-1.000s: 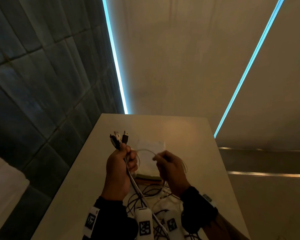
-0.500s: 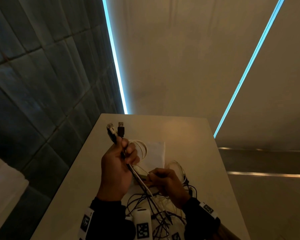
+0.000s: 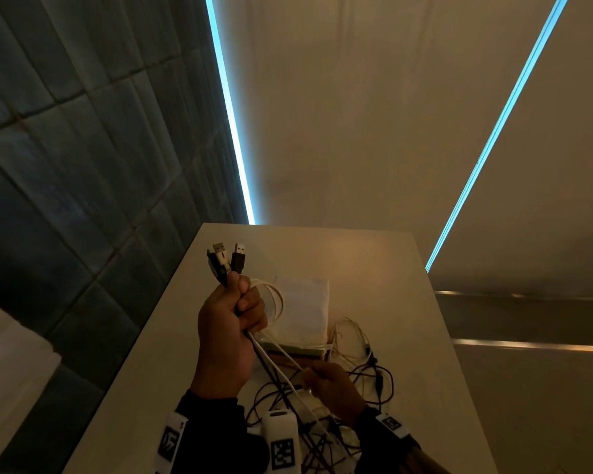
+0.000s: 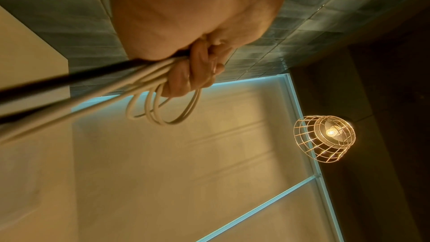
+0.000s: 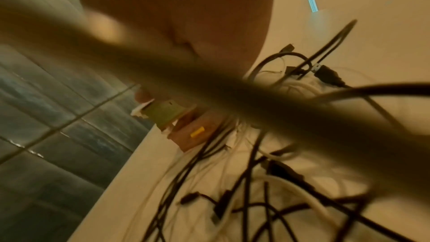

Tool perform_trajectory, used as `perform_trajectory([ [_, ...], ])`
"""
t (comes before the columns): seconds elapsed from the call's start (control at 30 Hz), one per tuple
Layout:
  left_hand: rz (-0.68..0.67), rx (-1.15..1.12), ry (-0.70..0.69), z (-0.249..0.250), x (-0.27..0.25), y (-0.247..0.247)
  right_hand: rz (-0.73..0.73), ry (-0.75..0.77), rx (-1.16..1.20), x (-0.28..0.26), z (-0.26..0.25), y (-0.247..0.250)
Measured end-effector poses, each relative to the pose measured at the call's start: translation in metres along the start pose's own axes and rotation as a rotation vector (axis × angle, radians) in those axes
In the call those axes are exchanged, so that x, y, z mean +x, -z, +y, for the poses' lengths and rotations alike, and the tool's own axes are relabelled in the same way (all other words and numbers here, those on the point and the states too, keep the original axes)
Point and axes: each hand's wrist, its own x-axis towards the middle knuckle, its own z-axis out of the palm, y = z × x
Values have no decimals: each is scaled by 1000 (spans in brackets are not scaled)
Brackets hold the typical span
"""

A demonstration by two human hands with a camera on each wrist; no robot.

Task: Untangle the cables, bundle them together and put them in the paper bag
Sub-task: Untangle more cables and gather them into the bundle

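Note:
My left hand (image 3: pixel 233 323) is raised above the table and grips a bundle of cables. Their USB plugs (image 3: pixel 225 260) stick up out of the fist, and white cable loops (image 3: pixel 276 299) hang beside the fingers (image 4: pixel 186 78). Black and white strands run down from the fist to my right hand (image 3: pixel 326 381), which pinches a white cable low over the tangled cable pile (image 3: pixel 356 388). The flat white paper bag (image 3: pixel 303 311) lies on the table behind the hands. In the right wrist view a blurred cable (image 5: pixel 209 84) crosses close to the lens above the pile (image 5: pixel 267 181).
The pale table (image 3: pixel 374 261) is narrow, with a dark tiled wall (image 3: pixel 83 165) along its left edge. A small brown box (image 5: pixel 193 133) with a green piece sits under the bag's near end. A caged lamp (image 4: pixel 325 135) hangs overhead.
My right hand dropped from beside the left hand down to the pile, drawing a white cable along. The left hand rose slightly, and white loops now hang from it.

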Motion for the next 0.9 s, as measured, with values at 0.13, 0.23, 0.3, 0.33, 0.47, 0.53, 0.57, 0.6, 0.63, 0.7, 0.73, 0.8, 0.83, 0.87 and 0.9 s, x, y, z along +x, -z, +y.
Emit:
perform_trajectory([
  [0.13, 71, 108, -18, -1, 1, 4, 0, -52, -165, -1, 16, 4],
  [0.23, 120, 224, -35, -4, 3, 7, 100, -17, -223, 2, 4, 9],
  [0.3, 140, 276, -28, -7, 4, 8, 172, 28, -181, 1, -16, 11],
  [0.33, 149, 288, -18, -9, 4, 7, 199, 51, -107, -1, -30, 13],
  [0.47, 214, 338, 46, -19, 3, 1, 209, 179, 247, -10, -104, 19],
  [0.53, 252, 356, 91, -23, 2, -1, 127, 241, 345, -17, -140, 22],
  [0.57, 259, 345, 111, -23, 1, -3, 71, 273, 368, -21, -154, 23],
  [0.6, 254, 325, 128, -22, 0, -3, 13, 301, 378, -24, -164, 23],
  [0.63, 243, 296, 145, -21, 0, -5, -43, 316, 376, -28, -169, 22],
  [0.7, 215, 206, 177, -16, 0, -8, -156, 300, 376, -34, -170, 20],
  [0.73, 199, 144, 185, -13, 0, -10, -202, 276, 364, -35, -166, 18],
  [0.8, 166, 8, 184, -8, 0, -12, -233, 220, 340, -33, -151, 16],
  [0.83, 150, -48, 180, -6, -1, -13, -224, 185, 341, -31, -142, 15],
  [0.87, 133, -79, 171, -6, -1, -13, -206, 150, 345, -29, -134, 15],
  [0.9, 114, -87, 160, -5, -2, -13, -189, 122, 346, -27, -126, 14],
])
